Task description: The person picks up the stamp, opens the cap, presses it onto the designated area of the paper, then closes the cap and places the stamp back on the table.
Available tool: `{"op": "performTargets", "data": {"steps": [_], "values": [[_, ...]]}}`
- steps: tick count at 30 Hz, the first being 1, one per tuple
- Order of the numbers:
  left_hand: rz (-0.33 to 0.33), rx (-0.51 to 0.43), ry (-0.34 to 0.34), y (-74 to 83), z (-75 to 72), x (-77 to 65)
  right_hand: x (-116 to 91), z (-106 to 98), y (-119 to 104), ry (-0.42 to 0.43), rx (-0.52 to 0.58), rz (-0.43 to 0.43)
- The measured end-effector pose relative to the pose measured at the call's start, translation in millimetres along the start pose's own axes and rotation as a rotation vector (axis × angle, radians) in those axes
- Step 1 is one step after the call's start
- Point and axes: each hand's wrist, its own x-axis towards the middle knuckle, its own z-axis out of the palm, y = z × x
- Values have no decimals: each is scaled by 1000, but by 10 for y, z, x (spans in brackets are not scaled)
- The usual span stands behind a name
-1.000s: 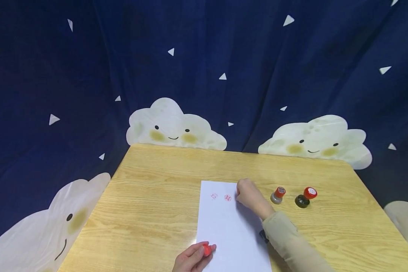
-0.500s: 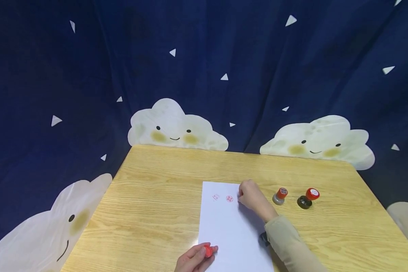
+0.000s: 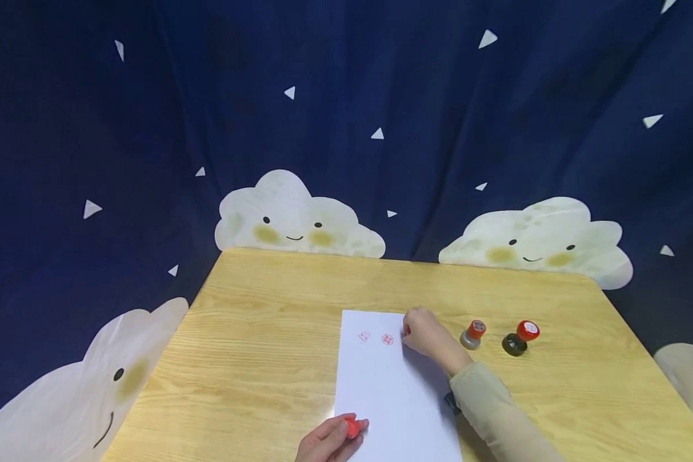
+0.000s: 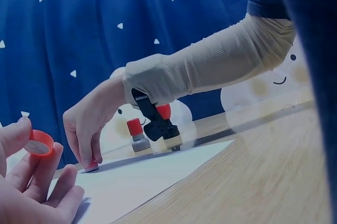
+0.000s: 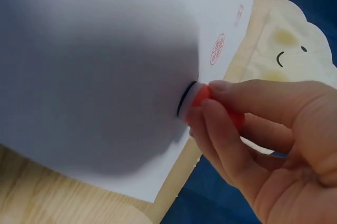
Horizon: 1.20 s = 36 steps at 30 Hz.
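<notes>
A white sheet of paper lies on the wooden table, with two red stamp prints near its far edge. My right hand pinches a small red stamp between thumb and fingers. The stamp's face is down on the paper by the far right corner, right of the prints; the head view hides it behind the hand. Over the paper's near left edge, my left hand holds a round red cap between thumb and fingers. Its pale round end with a thin drawing shows in the left wrist view.
Right of the paper stand two more stamps: one with a grey base and red top, one with a black base and red knob. A black camera is strapped under the right wrist. Behind the table hangs a dark blue curtain.
</notes>
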Motion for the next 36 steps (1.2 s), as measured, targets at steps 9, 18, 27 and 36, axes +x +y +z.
{"op": "performTargets", "data": {"steps": [9,18,27,36], "values": [[9,10,22,-6,20,-11,-29,-8,-22,2,-5,-5],[-2,10,13,9,22,-9,-39,-50,-30,25,28,10],[1,-7,-15,7,3,15,7,-87,34,6,74,12],[1,26,16,-19,9,13,-30,-16,87,72,56,-104]]}}
